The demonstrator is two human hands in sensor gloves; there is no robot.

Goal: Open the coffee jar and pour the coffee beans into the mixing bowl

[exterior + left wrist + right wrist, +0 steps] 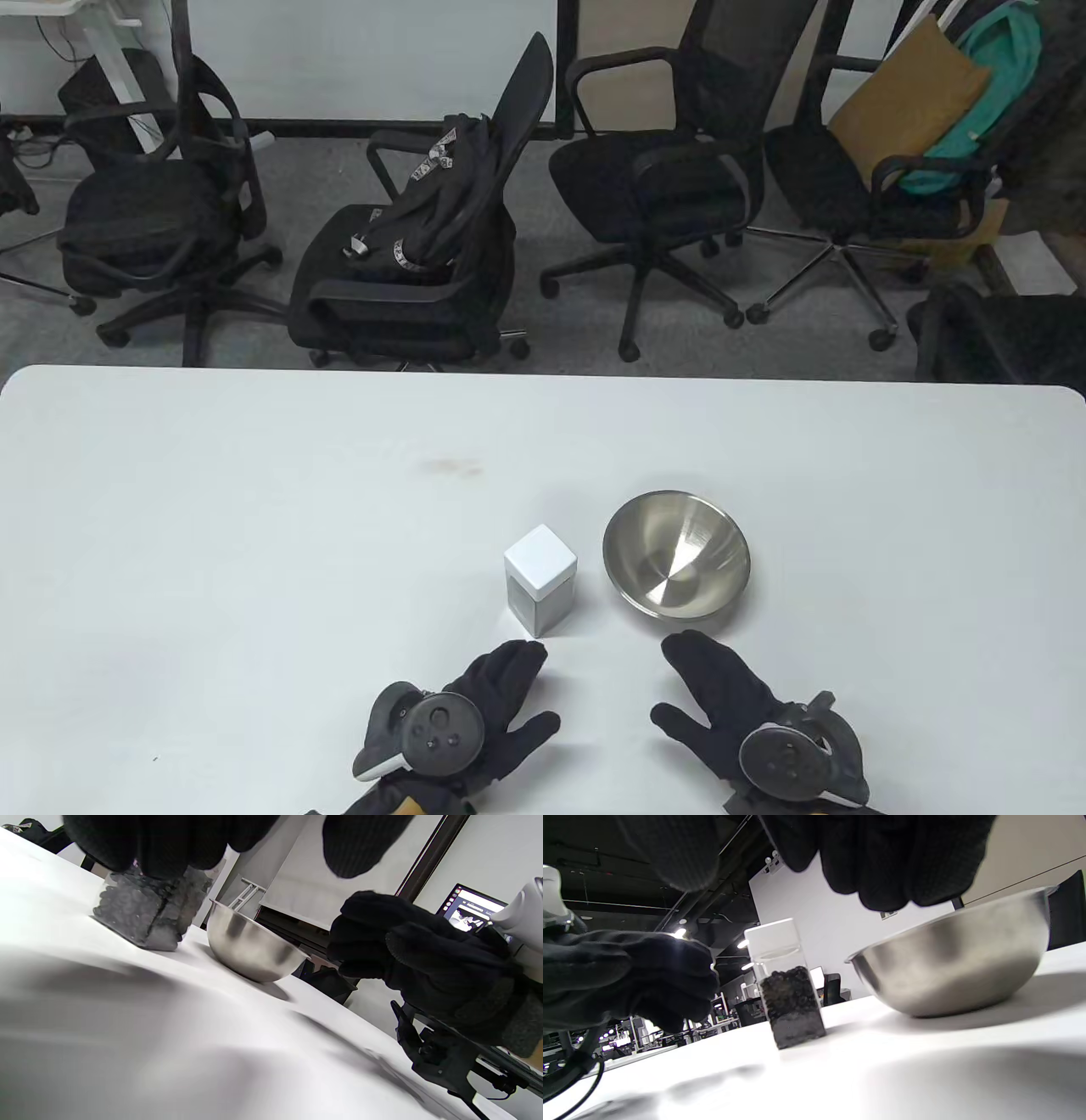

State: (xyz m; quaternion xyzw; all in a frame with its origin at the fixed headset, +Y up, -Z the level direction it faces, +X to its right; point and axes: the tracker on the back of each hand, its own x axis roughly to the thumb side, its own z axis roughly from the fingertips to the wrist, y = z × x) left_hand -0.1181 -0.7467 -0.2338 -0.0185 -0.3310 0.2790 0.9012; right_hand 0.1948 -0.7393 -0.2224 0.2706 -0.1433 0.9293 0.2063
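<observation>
A square clear coffee jar (540, 590) with a white lid stands upright on the white table (254, 526), partly filled with dark beans (791, 1001). A steel mixing bowl (676, 552) stands empty just right of it. My left hand (488, 700) lies flat near the table's front edge, fingertips just short of the jar, holding nothing. My right hand (721, 700) lies flat in front of the bowl, empty. The jar (146, 914) and bowl (250, 946) show in the left wrist view. The bowl also shows in the right wrist view (958, 963).
Several black office chairs (416, 255) stand beyond the table's far edge. A small brownish stain (450, 465) marks the table behind the jar. A black stand (441, 1056) shows at the table's side in the left wrist view.
</observation>
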